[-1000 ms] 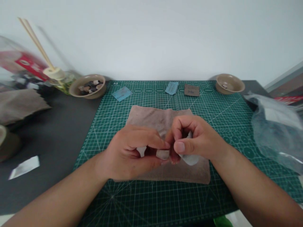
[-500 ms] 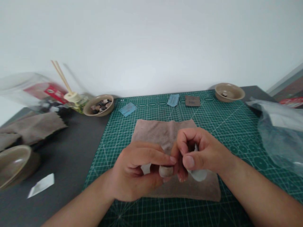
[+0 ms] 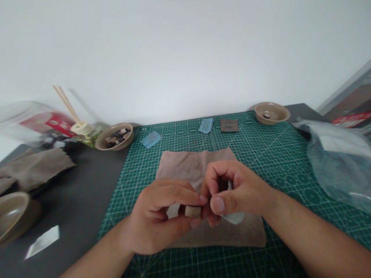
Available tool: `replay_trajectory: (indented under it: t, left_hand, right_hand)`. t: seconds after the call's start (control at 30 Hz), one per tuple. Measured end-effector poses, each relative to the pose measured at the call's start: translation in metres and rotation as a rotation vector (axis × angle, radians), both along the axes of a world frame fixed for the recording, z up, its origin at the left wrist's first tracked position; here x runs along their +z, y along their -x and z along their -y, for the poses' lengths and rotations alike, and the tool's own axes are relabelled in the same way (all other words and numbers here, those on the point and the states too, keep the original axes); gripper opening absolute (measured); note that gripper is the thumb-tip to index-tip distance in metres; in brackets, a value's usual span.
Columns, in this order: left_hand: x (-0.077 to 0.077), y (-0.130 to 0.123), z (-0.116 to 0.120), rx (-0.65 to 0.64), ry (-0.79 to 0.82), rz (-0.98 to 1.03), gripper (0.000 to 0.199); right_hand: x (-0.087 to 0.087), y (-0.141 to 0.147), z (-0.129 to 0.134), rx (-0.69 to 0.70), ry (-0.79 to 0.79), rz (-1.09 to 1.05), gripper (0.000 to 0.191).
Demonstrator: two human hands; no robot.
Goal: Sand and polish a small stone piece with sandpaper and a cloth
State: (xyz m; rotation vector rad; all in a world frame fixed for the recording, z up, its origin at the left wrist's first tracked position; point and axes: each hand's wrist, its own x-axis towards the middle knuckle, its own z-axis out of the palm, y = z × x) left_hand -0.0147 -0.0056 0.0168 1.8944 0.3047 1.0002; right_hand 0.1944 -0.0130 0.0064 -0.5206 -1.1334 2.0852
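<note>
**A small stone is pinched over a soft cloth**

The two hands are held close together above the cloth; they are not apart. A small pale stone (image 3: pixel 193 211) is pinched between the thumb and fingers of the left hand (image 3: pixel 155 218), and it is held just above the cloth; the stone is right beside the fingers of the right hand (image 3: pixel 239 189). A pale blue sheet (image 3: pixel 234 218) is gripped in the curled fingers and thumb of the right hand; its lower end is seen under the thumb.

Under the hands, a pinkish brown cloth (image 3: pixel 185 166) is laid flat on a green cutting mat (image 3: pixel 278 164). To the left, a dark table top (image 3: pixel 72 216) is seen; a white scrap (image 3: pixel 43 242), a tan bowl (image 3: pixel 13 216) and a brown cloth (image 3: pixel 34 168) are laid on it.

Farther off, two blue scraps (image 3: pixel 151 139) and a brown square (image 3: pixel 228 125) are laid on the mat; a bowl of pebbles (image 3: pixel 101 143) is set at the far left corner, and a nearly bare bowl (image 3: pixel 272 108) at the far right. A clear plastic bag (image 3: pixel 333 154) is heaped on the right; a jar with wooden sticks (image 3: pixel 87 133) is stood on the left.
</note>
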Motion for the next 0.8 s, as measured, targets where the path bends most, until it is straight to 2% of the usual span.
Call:
replay_trajectory:
  t: [0.8]
  left_hand:
    - [-0.0009,0.002,-0.0013,-0.047,-0.041,-0.041,0.024]
  right_hand:
    - [-0.0033,-0.0009,0.0014,0.014,0.011,0.029,0.034]
